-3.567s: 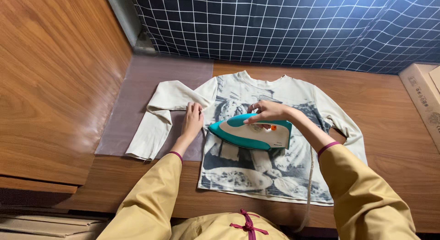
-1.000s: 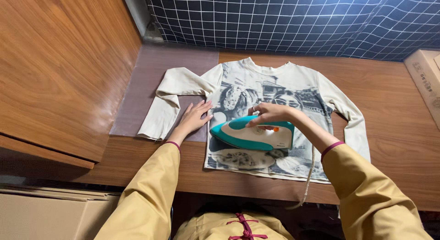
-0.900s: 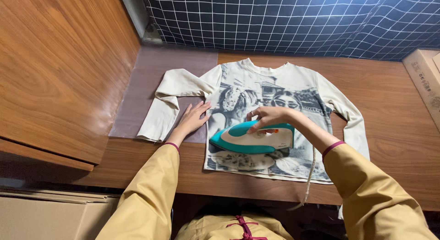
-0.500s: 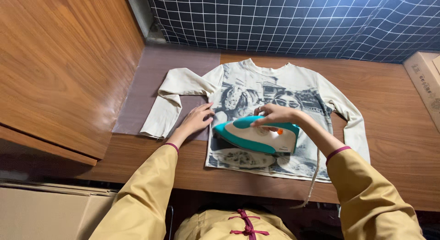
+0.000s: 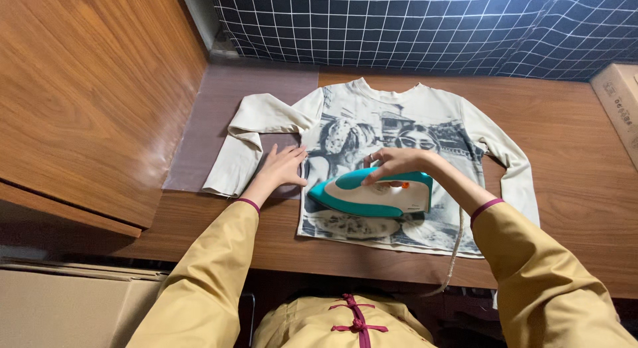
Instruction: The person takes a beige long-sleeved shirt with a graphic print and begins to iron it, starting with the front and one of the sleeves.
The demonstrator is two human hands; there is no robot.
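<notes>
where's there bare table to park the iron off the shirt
Bare wood lies to the right, between the shirt's right sleeve and the cardboard box, and on the table below the folded left sleeve. The middle is crowded: the right hand holds the iron on the shirt, the left hand flat at its edge.

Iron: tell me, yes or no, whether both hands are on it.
No: only the right hand holds the iron; the left hand lies beside the shirt.
</notes>
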